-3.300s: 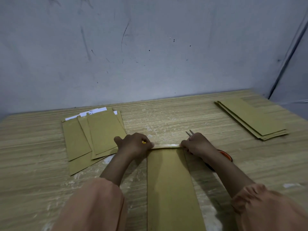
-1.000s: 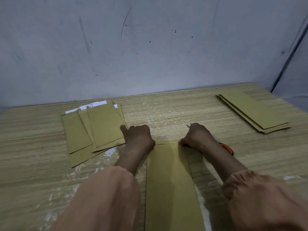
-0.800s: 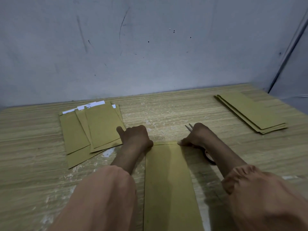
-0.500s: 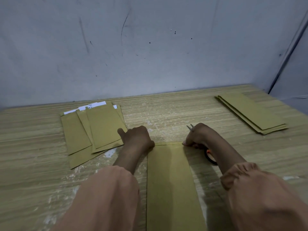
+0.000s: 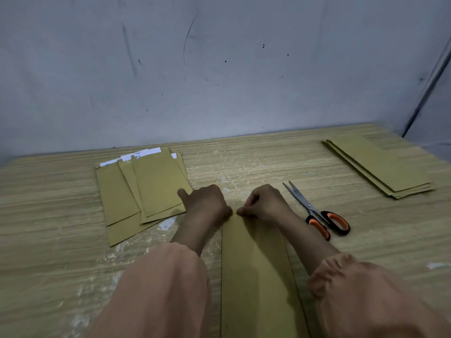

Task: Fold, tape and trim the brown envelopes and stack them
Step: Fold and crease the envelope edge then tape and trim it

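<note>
A long brown envelope (image 5: 253, 269) lies lengthwise on the wooden table in front of me. My left hand (image 5: 207, 203) is curled in a fist, thumb pointing left, and holds down the envelope's far left corner. Right beside it, my right hand (image 5: 266, 203) pinches the folded far edge with curled fingertips. The two hands almost touch, and they hide the far edge itself. Orange-handled scissors (image 5: 317, 213) lie on the table just right of my right hand, blades slightly apart.
A fanned pile of shorter brown envelopes (image 5: 146, 191) with white paper showing at the top lies to the left, close to my left thumb. A stack of long brown envelopes (image 5: 380, 164) lies at the far right. A grey wall (image 5: 219, 69) stands behind the table.
My right hand has let go of the scissors, which now lie on the table. It has slid left along the envelope's far edge until it meets my left hand.
</note>
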Available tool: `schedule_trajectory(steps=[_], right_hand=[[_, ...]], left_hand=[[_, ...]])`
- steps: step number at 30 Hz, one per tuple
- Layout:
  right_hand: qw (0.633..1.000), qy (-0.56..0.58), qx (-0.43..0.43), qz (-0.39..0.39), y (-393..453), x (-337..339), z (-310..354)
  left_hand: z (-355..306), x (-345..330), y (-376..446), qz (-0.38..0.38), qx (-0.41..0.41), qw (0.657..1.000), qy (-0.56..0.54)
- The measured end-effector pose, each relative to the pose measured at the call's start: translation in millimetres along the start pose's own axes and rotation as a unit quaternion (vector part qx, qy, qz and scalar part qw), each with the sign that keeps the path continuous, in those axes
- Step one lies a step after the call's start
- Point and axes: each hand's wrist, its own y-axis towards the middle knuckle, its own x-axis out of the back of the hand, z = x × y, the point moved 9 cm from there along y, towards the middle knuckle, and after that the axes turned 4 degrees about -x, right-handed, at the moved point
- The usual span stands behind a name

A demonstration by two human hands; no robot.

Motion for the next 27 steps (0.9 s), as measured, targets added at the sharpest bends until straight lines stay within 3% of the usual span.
schedule_trajectory(steps=[4,8,17,20,24,27], right_hand=[[0.997,-0.038,-0.066,0.018,11.1,-2.2,-5.7],[0.992,-0.090,-0.073,0.040,17.5,-4.8,-4.7],[0.992,0.006,-0.088,0.092,11.5,-2.8,-6.7],[0.995,-0.002,-0.080,0.059,12.2,-3.4,-8.1],[0.995,-0.038,-0.079,0.038,18.6,-6.3,-7.6],[0.995,-0.033,-0.081,0.044,19.1,-6.0,-7.4]], left_hand=[[0.3,-0.9,1.2,0.005,-0.002,1.000,0.003],[2.8,-2.7,2.6,0.017,-0.004,1.000,-0.006],[7.1,0.5,-5.7,0.028,-0.010,0.999,0.020],[10.3,-1.5,-8.9,0.009,-0.043,0.999,-0.018],[22.1,-10.3,-1.8,0.069,-0.052,0.984,-0.155],[22.7,-3.5,1.4,0.052,-0.048,0.987,-0.142]])
